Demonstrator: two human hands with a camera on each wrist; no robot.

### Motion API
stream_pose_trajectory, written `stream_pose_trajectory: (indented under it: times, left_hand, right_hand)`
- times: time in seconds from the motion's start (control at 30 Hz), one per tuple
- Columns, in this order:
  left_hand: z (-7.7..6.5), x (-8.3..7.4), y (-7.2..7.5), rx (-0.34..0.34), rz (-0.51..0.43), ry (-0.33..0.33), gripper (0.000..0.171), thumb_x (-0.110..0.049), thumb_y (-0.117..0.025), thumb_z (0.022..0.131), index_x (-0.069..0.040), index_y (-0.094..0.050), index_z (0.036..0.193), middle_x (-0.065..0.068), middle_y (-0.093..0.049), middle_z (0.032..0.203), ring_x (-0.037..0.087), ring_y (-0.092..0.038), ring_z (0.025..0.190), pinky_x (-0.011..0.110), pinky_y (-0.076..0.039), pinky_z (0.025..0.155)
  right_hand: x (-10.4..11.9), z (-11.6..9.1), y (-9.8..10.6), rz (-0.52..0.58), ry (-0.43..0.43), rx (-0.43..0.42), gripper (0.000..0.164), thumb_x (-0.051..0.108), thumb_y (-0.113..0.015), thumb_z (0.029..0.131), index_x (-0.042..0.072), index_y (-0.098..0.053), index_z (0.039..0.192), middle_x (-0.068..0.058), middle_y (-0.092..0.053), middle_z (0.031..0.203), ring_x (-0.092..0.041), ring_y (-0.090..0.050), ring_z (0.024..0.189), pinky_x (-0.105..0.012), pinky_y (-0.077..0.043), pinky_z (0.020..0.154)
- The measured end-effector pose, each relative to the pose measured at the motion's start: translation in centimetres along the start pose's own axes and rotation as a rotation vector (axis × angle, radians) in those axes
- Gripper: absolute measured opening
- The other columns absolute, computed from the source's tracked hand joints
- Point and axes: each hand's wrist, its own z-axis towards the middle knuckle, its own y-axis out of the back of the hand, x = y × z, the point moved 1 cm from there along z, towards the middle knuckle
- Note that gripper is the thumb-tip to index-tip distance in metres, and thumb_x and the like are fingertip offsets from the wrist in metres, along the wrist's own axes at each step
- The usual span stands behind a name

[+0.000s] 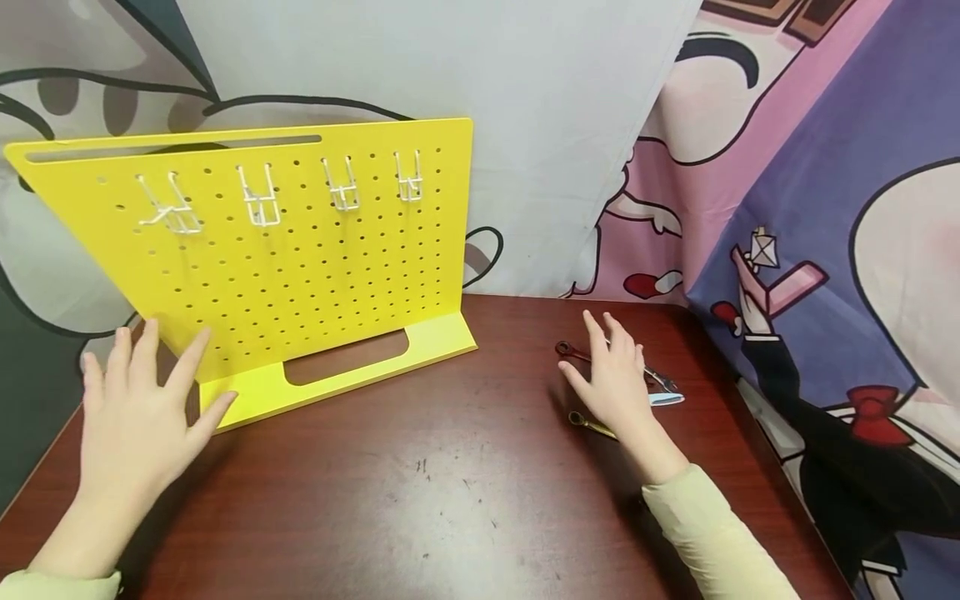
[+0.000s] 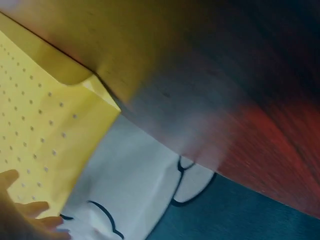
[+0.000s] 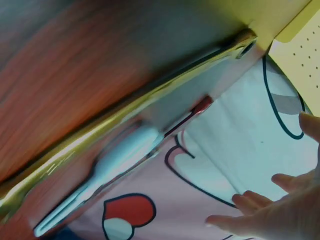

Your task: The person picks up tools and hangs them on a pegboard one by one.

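Observation:
My left hand (image 1: 135,417) hovers with spread fingers by the left end of a yellow pegboard (image 1: 315,258), overlapping its base in the head view. Over a few tools at the right, my right hand (image 1: 615,379) hangs with its fingers apart, holding nothing. A gold wrench (image 1: 588,424) lies on the near side of that hand, and a red wrench (image 1: 572,350) pokes out beyond its thumb. Past the wrist side sit a silver tool end (image 1: 662,380) and a light-blue tool (image 1: 666,399); the hand hides their other parts. In the right wrist view the gold wrench (image 3: 115,117) lies nearest.
Several white wire hooks (image 1: 343,197) hang in a row along the pegboard's upper part. The board stands on a dark red-brown wooden table (image 1: 420,500). Printed cloth (image 1: 555,150) rises behind the table and along its right side.

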Motion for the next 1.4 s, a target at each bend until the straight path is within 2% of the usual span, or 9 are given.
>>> stream_pose_trajectory:
  times: [0.2,0.43,0.8,0.83,0.9,1.03,1.1,1.23,1.4]
  left_hand:
    - [0.3,0.9,0.8,-0.113,-0.03,0.059,0.093,-0.079,-0.019,0.101,-0.005,-0.057,0.144,0.035,-0.043,0.157,0.059,-0.039,0.147,0.066,-0.022,0.131]
    - [0.4,2.3,1.0,-0.167,-0.077,0.202,0.09,-0.073,-0.026,0.104,-0.001,-0.054,0.15,0.03,-0.047,0.159,0.055,-0.042,0.146,0.067,-0.029,0.126]
    - [1.4,3.6,0.3,-0.125,-0.251,0.474,0.054,-0.028,-0.055,0.109,-0.001,-0.049,0.155,0.031,-0.05,0.155,0.052,-0.042,0.148,0.066,-0.029,0.127]
    - [1.5,3.6,0.2,-0.12,-0.271,0.506,0.052,-0.025,-0.056,0.109,-0.002,-0.049,0.156,0.03,-0.052,0.155,0.051,-0.043,0.148,0.059,-0.031,0.129]
    - [1.8,3.7,-0.1,-0.109,-0.313,0.584,0.051,-0.021,-0.058,0.109,-0.006,-0.05,0.156,0.027,-0.055,0.154,0.04,-0.048,0.149,0.044,-0.035,0.13]
    - [2.3,4.3,-0.7,-0.089,-0.404,0.719,0.049,-0.024,-0.062,0.107,-0.017,-0.055,0.154,-0.001,-0.063,0.15,-0.006,-0.053,0.135,0.013,-0.038,0.12]
    - [2.4,4.7,-1.0,-0.078,-0.459,0.761,0.049,-0.025,-0.063,0.105,-0.021,-0.056,0.154,-0.013,-0.064,0.145,-0.019,-0.05,0.123,0.011,-0.04,0.117]
    - [2.6,5.2,-1.5,-0.076,-0.554,0.778,0.05,-0.022,-0.068,0.102,-0.018,-0.058,0.151,-0.034,-0.058,0.118,-0.022,-0.052,0.108,0.003,-0.043,0.105]
    - [3.0,5.5,-2.2,-0.083,-0.667,0.787,0.048,-0.011,-0.071,0.099,-0.018,-0.063,0.146,-0.039,-0.055,0.103,-0.021,-0.055,0.095,-0.006,-0.042,0.085]
  right_hand:
    - [1.4,1.3,-0.6,0.109,0.059,-0.091,0.08,0.024,-0.08,0.093,0.008,-0.041,0.161,-0.029,-0.04,0.161,-0.05,-0.044,0.144,-0.067,-0.04,0.118]
    - [2.8,3.5,-1.6,0.183,0.055,-0.117,0.071,0.02,-0.077,0.095,0.006,-0.046,0.158,-0.025,-0.047,0.156,-0.044,-0.046,0.145,-0.059,-0.04,0.122]
    - [6.3,6.7,-3.5,0.345,0.054,-0.109,0.063,0.018,-0.073,0.098,0.003,-0.05,0.155,-0.024,-0.056,0.148,-0.04,-0.052,0.14,-0.053,-0.042,0.121]
    - [6.6,7.0,-3.6,0.359,0.053,-0.104,0.063,0.018,-0.073,0.098,0.002,-0.05,0.155,-0.023,-0.057,0.147,-0.04,-0.053,0.139,-0.053,-0.043,0.12]
    - [7.2,7.6,-3.9,0.39,0.043,-0.09,0.061,0.018,-0.072,0.099,0.003,-0.05,0.155,-0.022,-0.058,0.146,-0.038,-0.055,0.137,-0.052,-0.045,0.119]
    - [8.6,8.7,-4.4,0.45,0.031,-0.074,0.058,0.018,-0.07,0.101,0.005,-0.051,0.154,-0.02,-0.06,0.144,-0.036,-0.057,0.134,-0.051,-0.048,0.116]
    - [9.4,9.4,-4.7,0.493,0.031,-0.077,0.056,0.017,-0.071,0.101,0.005,-0.053,0.152,-0.02,-0.061,0.142,-0.035,-0.059,0.133,-0.049,-0.049,0.115]
    - [10.7,10.6,-5.3,0.63,0.007,-0.088,0.048,0.012,-0.07,0.101,0.005,-0.058,0.147,-0.018,-0.065,0.139,-0.033,-0.062,0.131,-0.047,-0.052,0.114]
    - [12.2,11.8,-6.0,0.782,-0.027,-0.087,0.042,0.007,-0.068,0.102,0.003,-0.06,0.143,-0.019,-0.067,0.136,-0.033,-0.064,0.129,-0.045,-0.052,0.115]
